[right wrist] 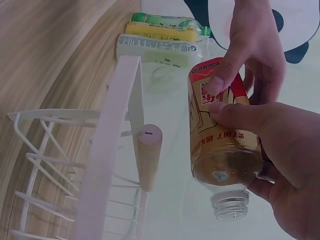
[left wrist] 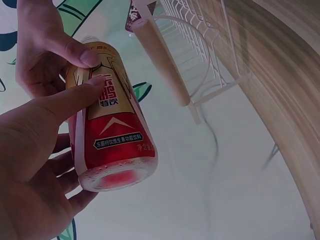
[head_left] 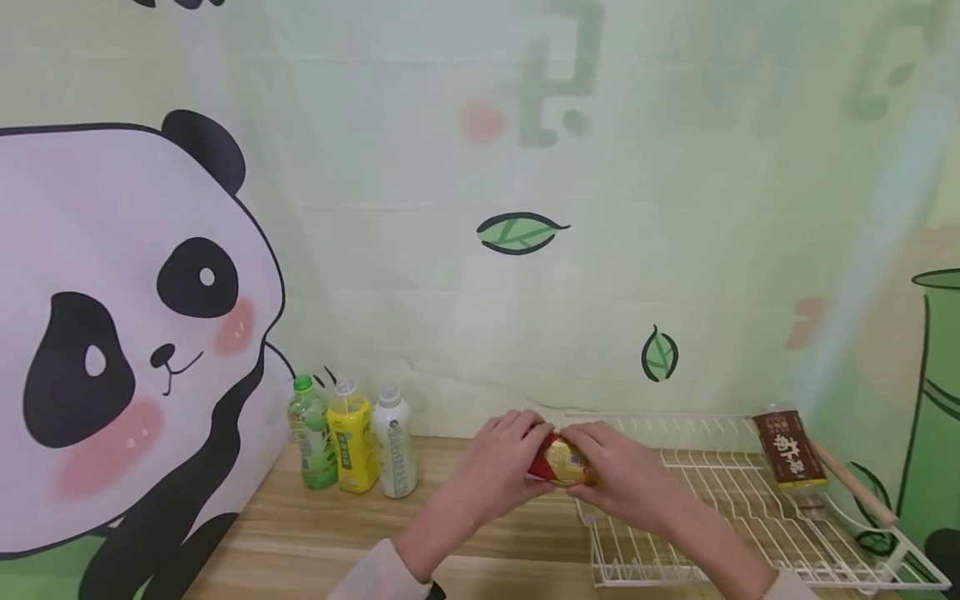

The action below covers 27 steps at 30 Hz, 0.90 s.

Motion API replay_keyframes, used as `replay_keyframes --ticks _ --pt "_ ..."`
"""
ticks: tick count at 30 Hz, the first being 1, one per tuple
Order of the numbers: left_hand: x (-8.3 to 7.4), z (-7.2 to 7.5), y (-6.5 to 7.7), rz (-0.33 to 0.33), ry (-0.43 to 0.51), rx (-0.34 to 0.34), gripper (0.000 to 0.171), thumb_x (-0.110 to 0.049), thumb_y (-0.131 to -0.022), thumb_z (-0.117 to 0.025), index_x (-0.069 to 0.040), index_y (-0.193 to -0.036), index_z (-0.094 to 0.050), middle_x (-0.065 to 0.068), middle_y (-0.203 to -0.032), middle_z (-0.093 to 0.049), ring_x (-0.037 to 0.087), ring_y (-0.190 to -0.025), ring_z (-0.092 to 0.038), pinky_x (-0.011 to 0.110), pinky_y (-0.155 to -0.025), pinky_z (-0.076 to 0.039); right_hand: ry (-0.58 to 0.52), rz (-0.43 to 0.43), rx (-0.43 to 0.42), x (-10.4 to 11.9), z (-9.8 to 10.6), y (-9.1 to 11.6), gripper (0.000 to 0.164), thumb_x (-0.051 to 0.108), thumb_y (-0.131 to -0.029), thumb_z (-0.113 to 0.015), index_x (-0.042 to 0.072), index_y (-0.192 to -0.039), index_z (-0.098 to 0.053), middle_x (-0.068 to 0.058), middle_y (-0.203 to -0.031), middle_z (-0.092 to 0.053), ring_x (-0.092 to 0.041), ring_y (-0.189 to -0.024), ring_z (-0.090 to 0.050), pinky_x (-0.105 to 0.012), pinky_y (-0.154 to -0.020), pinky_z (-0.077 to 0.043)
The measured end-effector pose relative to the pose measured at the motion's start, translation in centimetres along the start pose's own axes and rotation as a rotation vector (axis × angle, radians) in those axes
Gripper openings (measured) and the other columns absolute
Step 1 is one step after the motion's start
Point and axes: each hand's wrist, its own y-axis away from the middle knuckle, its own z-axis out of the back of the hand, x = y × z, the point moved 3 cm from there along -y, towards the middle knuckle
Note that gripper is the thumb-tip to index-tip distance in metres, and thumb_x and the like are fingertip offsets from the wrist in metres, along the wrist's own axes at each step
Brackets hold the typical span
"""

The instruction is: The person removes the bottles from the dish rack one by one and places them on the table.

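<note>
Red-and-gold bottle (head_left: 562, 461): held up near the left end of the wire rack (right wrist: 109, 150). Left hand (head_left: 498, 458) curled round the base half, right hand (head_left: 626, 477) round the cap half. Judged light, squeezable plastic, slick if damp; best gripped mid-body.

On the wooden table (head_left: 510, 558) stand one green bottle (head_left: 317, 442), one yellow bottle (head_left: 352, 446), one white bottle (head_left: 395, 450) and one white rack (head_left: 637, 575).
</note>
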Motion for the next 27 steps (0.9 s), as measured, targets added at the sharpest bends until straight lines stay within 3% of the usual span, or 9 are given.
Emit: replay_keyframes --ticks 10,15,20,27 --pt "0.4 -0.8 0.1 0.016 0.023 0.016 0.076 -0.057 -0.082 -0.087 -0.013 -0.139 -0.064 -0.002 -0.129 -0.061 0.017 -0.116 -0.058 0.036 -0.100 -0.055 0.039 0.067 -0.062 0.4 -0.7 -0.3 0.067 0.023 -0.081 -0.095 0.002 -0.136 -0.064 -0.010 -0.130 -0.067 -0.026 -0.118 -0.065 -0.040 -0.094 -0.062" --pt "0.3 -1.2 0.2 0.020 0.024 0.045 0.073 -0.056 -0.084 -0.087 -0.014 -0.139 -0.063 -0.002 -0.129 -0.061 0.018 -0.114 -0.057 0.036 -0.097 -0.056 0.024 0.061 -0.071 0.5 -1.1 -0.2 0.067 0.023 -0.080 -0.096 0.003 -0.136 -0.065 -0.009 -0.131 -0.067 -0.025 -0.119 -0.065 -0.038 -0.093 -0.062" --pt "0.2 -1.6 0.8 0.024 0.024 0.079 0.073 -0.054 -0.086 -0.086 -0.013 -0.141 -0.062 -0.001 -0.128 -0.060 0.019 -0.113 -0.056 0.035 -0.092 -0.057 -0.012 0.062 -0.035 0.7 -1.6 0.1 0.069 0.022 -0.082 -0.095 0.001 -0.139 -0.063 -0.011 -0.133 -0.066 -0.026 -0.120 -0.064 -0.040 -0.096 -0.061" --pt "0.5 -2.0 1.1 0.030 0.053 0.067 0.073 -0.051 -0.084 -0.089 -0.011 -0.139 -0.063 0.001 -0.127 -0.060 0.019 -0.109 -0.057 0.032 -0.090 -0.058 0.041 0.088 0.004 0.9 -1.7 -0.2 0.073 0.025 -0.084 -0.093 -0.003 -0.142 -0.059 -0.013 -0.136 -0.065 -0.028 -0.124 -0.063 -0.044 -0.102 -0.058"
